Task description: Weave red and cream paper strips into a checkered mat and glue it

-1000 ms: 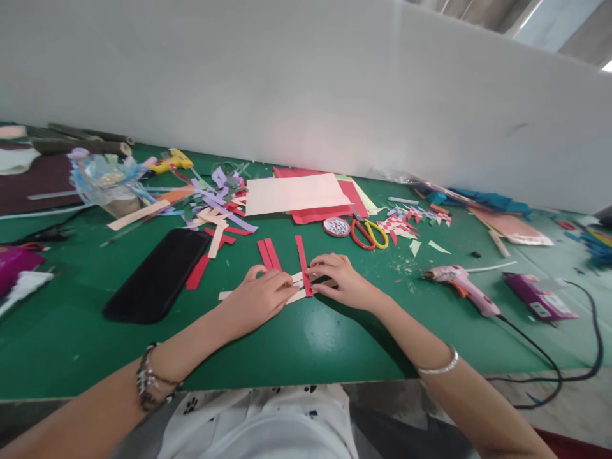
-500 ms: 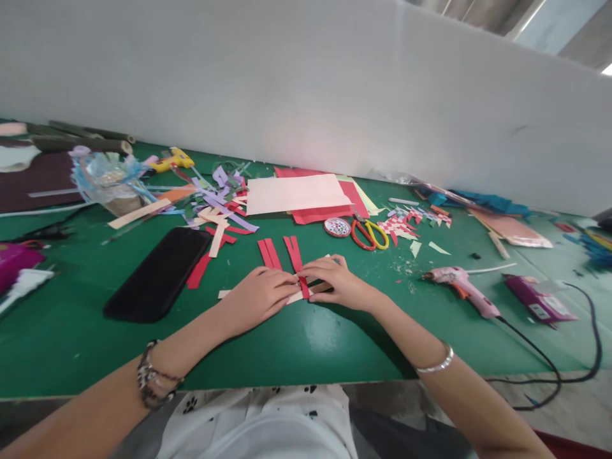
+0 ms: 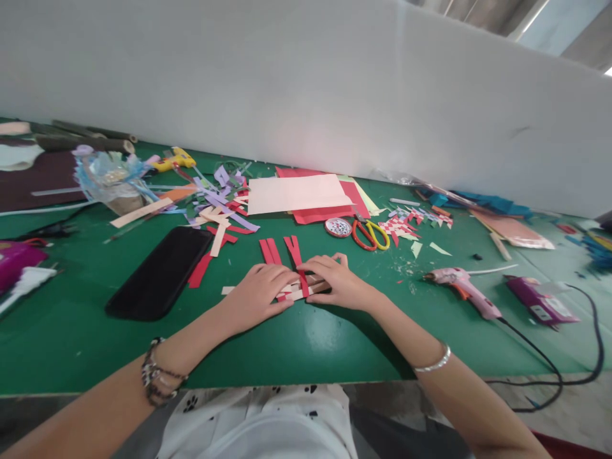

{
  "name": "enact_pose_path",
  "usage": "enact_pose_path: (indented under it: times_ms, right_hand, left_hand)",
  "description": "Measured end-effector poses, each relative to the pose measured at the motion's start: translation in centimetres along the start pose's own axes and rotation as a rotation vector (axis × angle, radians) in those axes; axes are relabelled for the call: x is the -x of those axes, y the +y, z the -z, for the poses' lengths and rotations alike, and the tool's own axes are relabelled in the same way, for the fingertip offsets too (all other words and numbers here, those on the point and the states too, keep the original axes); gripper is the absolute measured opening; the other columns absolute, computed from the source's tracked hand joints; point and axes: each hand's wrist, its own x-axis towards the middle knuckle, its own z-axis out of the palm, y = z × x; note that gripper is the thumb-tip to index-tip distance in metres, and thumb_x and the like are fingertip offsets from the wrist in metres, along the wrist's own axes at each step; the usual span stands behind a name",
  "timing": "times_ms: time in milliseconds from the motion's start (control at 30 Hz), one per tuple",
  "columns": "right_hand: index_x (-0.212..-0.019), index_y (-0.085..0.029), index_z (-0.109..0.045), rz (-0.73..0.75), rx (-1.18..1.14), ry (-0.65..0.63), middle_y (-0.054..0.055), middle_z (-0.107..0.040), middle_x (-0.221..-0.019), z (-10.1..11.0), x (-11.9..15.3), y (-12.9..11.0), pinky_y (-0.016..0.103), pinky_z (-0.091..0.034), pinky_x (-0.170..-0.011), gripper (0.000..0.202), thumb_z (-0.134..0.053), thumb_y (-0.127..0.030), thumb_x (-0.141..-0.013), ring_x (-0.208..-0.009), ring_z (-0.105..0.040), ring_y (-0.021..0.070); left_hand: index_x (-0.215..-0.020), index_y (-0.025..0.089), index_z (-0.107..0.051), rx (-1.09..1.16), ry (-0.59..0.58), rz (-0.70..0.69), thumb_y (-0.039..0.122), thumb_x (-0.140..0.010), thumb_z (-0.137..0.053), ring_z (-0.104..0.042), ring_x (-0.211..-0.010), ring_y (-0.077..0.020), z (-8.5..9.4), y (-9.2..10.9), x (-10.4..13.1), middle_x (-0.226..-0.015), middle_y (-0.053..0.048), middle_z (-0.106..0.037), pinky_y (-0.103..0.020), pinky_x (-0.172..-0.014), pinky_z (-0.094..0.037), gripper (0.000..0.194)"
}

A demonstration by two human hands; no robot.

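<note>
Red paper strips cross pale strips on the green table in front of me, making a small woven piece. My left hand is closed over the left part of this piece, its fingers on the strips. From the right, my right hand pinches the other part, with thumb and fingers on either side of the pale strips. Red ends stick out beyond the fingers, and a pale end shows left of my left hand. Some of the weave is hidden under the fingers.
A black phone lies left of my hands. Beyond them are cream paper, a round pin case, scissors and paper scraps. On the right sit a pink glue gun and a purple box.
My left fingers have shifted slightly, and more of the red and pale crossing shows between my hands. My right hand has barely moved.
</note>
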Motion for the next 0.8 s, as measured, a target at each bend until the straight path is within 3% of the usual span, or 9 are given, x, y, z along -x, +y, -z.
enact_pose_path:
  times_ms: [200,400,800]
  right_hand:
    - [-0.114,-0.022,-0.046,0.025,-0.032,0.001,0.007,-0.057,-0.113,0.0,0.1,0.2,0.035,-0.025,-0.087,0.050,-0.067,-0.040,-0.072,-0.102,-0.049,0.0216]
    - [-0.100,-0.021,-0.053,0.017,-0.039,-0.006,0.005,-0.058,-0.111,0.1,0.3,0.5,0.035,-0.023,-0.088,0.030,-0.063,-0.037,-0.076,-0.102,-0.051,0.0200]
    - [-0.099,-0.022,-0.055,0.040,-0.060,-0.007,0.004,-0.060,-0.108,-0.4,-0.4,-0.7,0.032,-0.025,-0.084,0.024,-0.062,-0.033,-0.078,-0.099,-0.051,0.0182]
  left_hand:
    - [-0.114,0.022,-0.050,-0.061,0.031,-0.027,0.037,-0.090,-0.042,-0.049,-0.106,-0.0204,0.6,0.0,0.1,-0.116,-0.005,-0.054,-0.035,-0.093,-0.024,0.029]
    - [-0.110,0.020,-0.054,-0.183,0.081,0.015,0.040,-0.092,-0.038,-0.049,-0.104,-0.0223,1.2,0.3,1.5,-0.115,-0.006,-0.055,-0.035,-0.088,-0.029,0.032]
    - [-0.109,0.022,-0.052,-0.042,0.023,0.100,0.042,-0.089,-0.044,-0.050,-0.098,-0.0212,1.0,0.1,1.2,-0.109,-0.004,-0.057,-0.033,-0.082,-0.032,0.029]
